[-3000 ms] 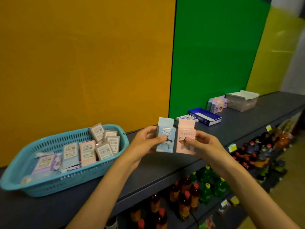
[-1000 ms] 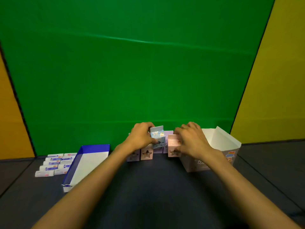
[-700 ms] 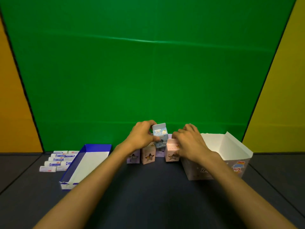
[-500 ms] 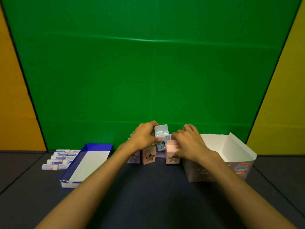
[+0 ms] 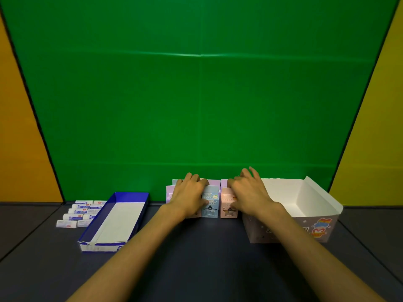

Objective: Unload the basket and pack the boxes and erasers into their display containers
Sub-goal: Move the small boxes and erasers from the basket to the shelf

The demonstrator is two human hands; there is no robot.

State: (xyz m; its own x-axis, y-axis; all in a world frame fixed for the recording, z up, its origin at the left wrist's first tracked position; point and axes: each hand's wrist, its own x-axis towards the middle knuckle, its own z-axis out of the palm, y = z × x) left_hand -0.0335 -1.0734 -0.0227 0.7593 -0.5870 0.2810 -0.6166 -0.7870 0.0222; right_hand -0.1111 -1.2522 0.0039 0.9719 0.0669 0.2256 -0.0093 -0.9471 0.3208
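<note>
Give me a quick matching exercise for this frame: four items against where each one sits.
Items:
1. erasers
2. blue tray
3. light blue box
4. white carton

Places:
A. far right on the shelf
B. under the left hand
C. far left, in rows on the shelf
D. between the erasers and the small boxes

Pairs: 1-C, 2-D, 3-B, 4-A

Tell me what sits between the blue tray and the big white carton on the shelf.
In the head view, small star-window boxes stand between the blue tray and the white carton, with the left hand and right hand on them.
</note>
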